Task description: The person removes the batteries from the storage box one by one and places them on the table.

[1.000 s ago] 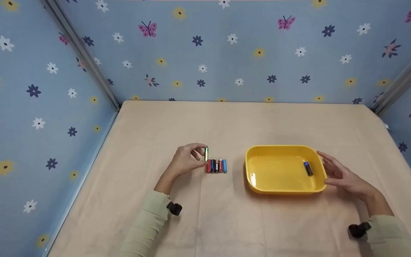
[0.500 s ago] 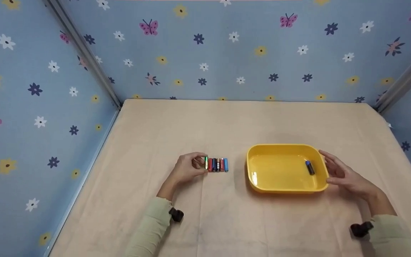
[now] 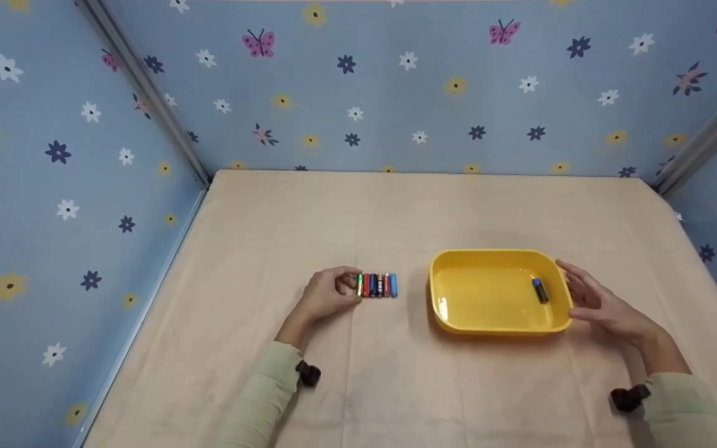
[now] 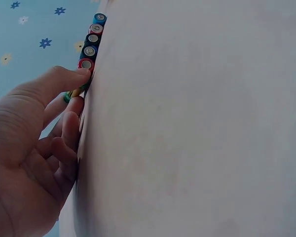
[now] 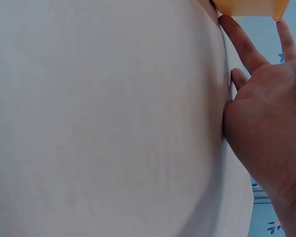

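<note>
My left hand (image 3: 324,294) pinches a green battery (image 3: 360,285) between thumb and fingers, at the left end of a row. Side by side along its right lie several batteries (image 3: 380,285) in red, dark and blue. Their round ends (image 4: 90,51) show in the left wrist view, where the thumb partly covers the green one. Across the table, my right hand (image 3: 607,312) rests with extended fingers against the right side of a yellow plastic tub (image 3: 495,331). One black battery with a blue end (image 3: 539,290) lies inside the tub, toward its right wall.
A beige cloth (image 3: 408,398) covers the table. Blue panels (image 3: 389,87) printed with flowers and butterflies stand behind it and at both sides, joined by grey corner posts (image 3: 147,93). The tub stands right of the battery row with a gap of cloth between.
My left hand has brought the green battery down from above the row to its left end, level with the others. The right hand stays at the tub.
</note>
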Demonstrator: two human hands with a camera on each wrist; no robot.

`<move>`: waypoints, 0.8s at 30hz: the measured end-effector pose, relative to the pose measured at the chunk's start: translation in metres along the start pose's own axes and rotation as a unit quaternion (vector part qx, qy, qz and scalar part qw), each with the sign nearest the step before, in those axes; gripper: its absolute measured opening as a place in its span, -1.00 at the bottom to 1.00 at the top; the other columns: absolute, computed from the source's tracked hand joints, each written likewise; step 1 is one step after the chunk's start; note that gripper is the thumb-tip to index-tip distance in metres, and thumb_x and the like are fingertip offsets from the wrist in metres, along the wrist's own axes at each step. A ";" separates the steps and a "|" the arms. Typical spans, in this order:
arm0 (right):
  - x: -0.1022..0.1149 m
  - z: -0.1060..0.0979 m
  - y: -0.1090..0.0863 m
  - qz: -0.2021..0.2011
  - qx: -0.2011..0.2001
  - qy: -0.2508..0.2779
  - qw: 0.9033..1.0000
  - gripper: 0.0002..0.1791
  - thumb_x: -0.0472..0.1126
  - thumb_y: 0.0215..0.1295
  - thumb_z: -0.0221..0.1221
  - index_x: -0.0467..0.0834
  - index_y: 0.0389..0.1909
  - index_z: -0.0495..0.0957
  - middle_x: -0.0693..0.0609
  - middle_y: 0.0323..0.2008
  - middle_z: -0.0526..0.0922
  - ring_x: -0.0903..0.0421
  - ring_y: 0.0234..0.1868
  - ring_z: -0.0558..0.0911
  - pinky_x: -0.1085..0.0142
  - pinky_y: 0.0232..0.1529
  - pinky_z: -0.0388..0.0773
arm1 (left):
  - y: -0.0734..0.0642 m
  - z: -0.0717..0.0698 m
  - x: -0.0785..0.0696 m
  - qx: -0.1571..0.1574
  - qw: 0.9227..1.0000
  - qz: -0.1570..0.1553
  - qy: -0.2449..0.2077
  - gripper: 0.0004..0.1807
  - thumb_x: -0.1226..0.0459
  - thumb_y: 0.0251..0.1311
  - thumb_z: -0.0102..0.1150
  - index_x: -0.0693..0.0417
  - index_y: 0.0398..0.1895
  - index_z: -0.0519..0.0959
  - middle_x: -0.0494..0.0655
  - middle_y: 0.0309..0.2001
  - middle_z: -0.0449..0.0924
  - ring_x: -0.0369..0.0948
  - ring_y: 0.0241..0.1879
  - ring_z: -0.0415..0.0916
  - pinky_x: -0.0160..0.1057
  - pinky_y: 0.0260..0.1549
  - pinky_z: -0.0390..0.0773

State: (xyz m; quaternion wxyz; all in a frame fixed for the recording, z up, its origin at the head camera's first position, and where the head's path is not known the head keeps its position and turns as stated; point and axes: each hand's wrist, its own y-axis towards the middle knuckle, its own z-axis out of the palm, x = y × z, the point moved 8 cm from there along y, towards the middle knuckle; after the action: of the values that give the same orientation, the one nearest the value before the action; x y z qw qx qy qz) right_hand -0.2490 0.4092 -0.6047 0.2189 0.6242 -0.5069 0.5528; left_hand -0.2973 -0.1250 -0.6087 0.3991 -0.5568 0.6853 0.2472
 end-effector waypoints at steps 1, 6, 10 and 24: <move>0.000 0.000 0.000 0.000 0.001 0.001 1.000 0.12 -0.28 0.60 0.31 0.28 0.89 -0.17 -0.21 0.89 -0.34 -0.40 0.86 -0.34 0.74 0.36 0.29 | 0.000 0.000 0.000 -0.001 1.000 -0.001 0.001 -0.41 0.35 0.22 0.64 0.09 0.35 0.74 0.03 -0.02 0.84 -0.26 -0.19 0.61 -0.27 -0.13 0.56; -0.001 0.000 0.000 0.001 0.003 0.002 1.000 0.11 -0.27 0.62 0.30 0.29 0.89 -0.18 -0.18 0.90 -0.32 -0.25 0.91 -0.29 0.75 0.37 0.28 | 0.002 0.001 0.001 -0.005 1.000 -0.005 0.007 -0.41 0.34 0.24 0.63 0.07 0.36 0.74 0.01 -0.04 0.84 -0.27 -0.22 0.61 -0.28 -0.14 0.57; -0.002 0.000 -0.001 0.000 0.001 -0.002 1.000 0.10 -0.27 0.62 0.30 0.29 0.89 -0.17 -0.18 0.90 -0.30 -0.16 0.92 -0.24 0.74 0.38 0.28 | 0.002 0.002 0.002 -0.004 1.000 -0.007 0.007 -0.41 0.33 0.24 0.63 0.07 0.36 0.74 0.00 -0.06 0.82 -0.29 -0.23 0.60 -0.29 -0.14 0.58; 0.004 0.000 -0.003 -0.038 0.009 0.009 0.999 0.09 -0.35 0.60 0.27 0.17 0.90 -0.15 -0.24 0.89 -0.28 0.92 0.42 0.18 0.75 0.38 0.29 | 0.002 0.001 0.001 0.017 1.000 -0.004 0.001 -0.34 0.33 0.22 0.61 0.13 0.43 0.69 0.00 -0.03 0.80 -0.25 -0.18 0.60 -0.30 -0.11 0.59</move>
State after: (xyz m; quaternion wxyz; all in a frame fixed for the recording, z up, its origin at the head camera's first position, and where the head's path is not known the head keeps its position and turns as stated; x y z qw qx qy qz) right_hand -0.2469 0.4087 -0.6006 0.2384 0.6399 -0.4759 0.5543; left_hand -0.2986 -0.1242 -0.6098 0.4086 -0.5532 0.6875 0.2333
